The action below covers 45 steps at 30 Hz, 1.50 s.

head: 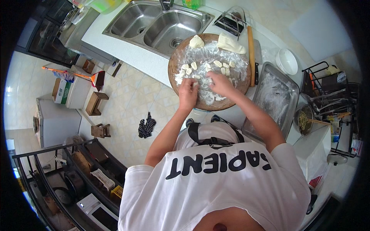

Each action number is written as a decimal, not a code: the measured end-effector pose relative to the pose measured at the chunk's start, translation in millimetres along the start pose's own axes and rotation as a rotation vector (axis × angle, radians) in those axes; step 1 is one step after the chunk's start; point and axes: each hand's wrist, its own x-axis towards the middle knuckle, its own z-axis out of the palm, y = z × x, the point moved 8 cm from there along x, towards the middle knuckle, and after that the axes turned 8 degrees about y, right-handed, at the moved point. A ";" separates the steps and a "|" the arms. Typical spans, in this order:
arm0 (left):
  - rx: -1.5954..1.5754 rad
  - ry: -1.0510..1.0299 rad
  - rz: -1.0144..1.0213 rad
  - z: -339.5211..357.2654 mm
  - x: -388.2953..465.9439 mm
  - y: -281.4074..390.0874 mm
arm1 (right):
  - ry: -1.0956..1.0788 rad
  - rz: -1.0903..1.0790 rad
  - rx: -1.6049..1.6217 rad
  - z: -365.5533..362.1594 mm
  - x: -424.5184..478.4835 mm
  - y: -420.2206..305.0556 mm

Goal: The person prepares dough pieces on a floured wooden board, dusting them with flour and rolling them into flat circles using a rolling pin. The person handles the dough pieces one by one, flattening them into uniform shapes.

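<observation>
Before me a round wooden board (208, 106) lies on the counter, its top strewn with white flour. My left hand (188, 93) is over its near left part, fingers bent down beside a small dough piece (196, 77). My right hand (221, 84) reaches in from the right, its fingertips low over the floured middle. Whether either hand pinches dough is hidden by the fingers. Several cut dough pieces (217, 63) are scattered beyond my hands. At the far edge rest a small dough lump (196, 42) and a larger dough roll (231, 44).
Right of the board lie a rolling pin (251, 56) and a black-handled knife (256, 74). Further right are a floured metal tray (277, 95), a white bowl (286, 61) and a metal bowl of filling (303, 121) with chopsticks (318, 121). A double sink (147, 37) is beyond, leftward.
</observation>
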 end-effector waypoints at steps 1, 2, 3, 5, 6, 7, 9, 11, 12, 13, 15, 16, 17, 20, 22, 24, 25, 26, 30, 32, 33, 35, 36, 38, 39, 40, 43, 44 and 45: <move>0.093 -0.011 0.092 3.1 0.9 4.3 | 0.021 -0.036 -0.068 1.6 1.1 -5.1; 0.186 -0.022 0.184 7.7 0.8 6.8 | 0.042 -0.072 -0.137 4.7 0.4 -9.6; 0.280 -0.033 0.275 10.1 1.2 13.1 | 0.062 -0.109 -0.204 5.5 -0.7 -14.6; 0.228 -0.101 0.167 8.8 0.6 5.7 | 0.112 -0.115 -0.195 -1.5 -4.9 -17.7; 0.195 -0.123 0.133 3.8 1.4 10.2 | 0.138 -0.111 -0.189 -5.4 -9.0 -17.4; 0.162 -0.145 0.099 -0.2 2.5 12.0 | 0.136 -0.123 -0.183 -6.5 -12.5 -17.2; 0.151 -0.287 0.108 -1.5 3.8 10.8 | 0.133 -0.149 -0.169 -7.8 -18.1 -17.9; 0.165 -0.398 0.113 3.8 3.4 3.2 | 0.130 -0.130 -0.137 0.4 -16.7 -8.6; 0.187 -0.431 0.115 8.2 5.5 -2.7 | 0.129 -0.127 -0.121 1.0 -12.5 -7.9; 0.210 -0.465 0.117 12.2 7.0 -8.1 | 0.132 -0.115 -0.118 2.3 -6.6 -7.0; 0.226 -0.496 0.087 15.3 10.8 -15.5 | 0.139 -0.084 -0.111 7.9 4.1 -8.2; 0.234 -0.514 0.071 16.4 11.3 -16.6 | 0.138 -0.105 -0.107 9.2 2.7 -11.3; 0.226 -0.513 0.065 16.8 11.4 -15.8 | 0.137 -0.127 -0.102 10.9 -0.6 -15.0; 0.216 -0.473 0.084 14.4 13.7 -13.3 | 0.145 -0.170 -0.108 11.5 -14.0 -15.0; 0.230 -0.405 0.143 10.6 13.3 -9.7 | 0.155 -0.139 -0.122 6.0 -12.9 -13.3; 0.277 -0.341 0.104 9.0 18.3 -9.9 | 0.174 -0.057 -0.141 -1.9 2.0 -7.8; 0.301 -0.310 0.086 8.8 20.3 -8.7 | 0.176 -0.076 -0.138 2.2 5.1 -8.9; 0.323 -0.304 0.096 11.3 17.9 -7.1 | 0.177 -0.095 -0.136 9.2 7.8 -9.0; 0.351 -0.342 0.138 10.4 4.4 -3.6 | 0.144 -0.211 -0.106 10.7 -15.2 -15.7; 0.282 -0.279 0.169 2.9 -1.3 5.1 | 0.144 -0.180 -0.102 5.1 -17.3 -3.6; 0.251 -0.276 0.119 2.4 -1.7 -0.5 | 0.154 -0.126 -0.117 -3.9 -9.3 1.5; 0.188 -0.271 0.021 0.8 -2.3 -14.7 | 0.162 -0.067 -0.150 -6.0 -4.9 5.4; 0.227 -0.299 0.066 0.0 0.1 -7.6 | 0.163 -0.065 -0.170 -1.1 -0.8 3.2; 0.218 -0.304 0.092 4.3 1.4 -7.7 | 0.095 -0.105 -0.125 11.7 -2.4 -2.8; 0.212 -0.304 0.098 5.4 0.7 -5.7 | 0.085 -0.114 -0.121 13.6 -8.0 -5.9; 0.227 -0.277 0.146 4.9 1.3 -0.7 | 0.074 -0.124 -0.116 14.8 -13.1 -8.7; 0.281 -0.223 0.226 7.9 2.5 8.5 | 0.092 -0.088 -0.104 2.1 -17.9 -6.7; 0.304 -0.226 0.211 13.4 2.0 5.8 | 0.106 -0.065 -0.100 -2.8 -19.1 -3.6; 0.326 -0.232 0.201 19.5 2.5 4.9 | 0.136 -0.082 -0.111 -5.7 -20.0 -1.8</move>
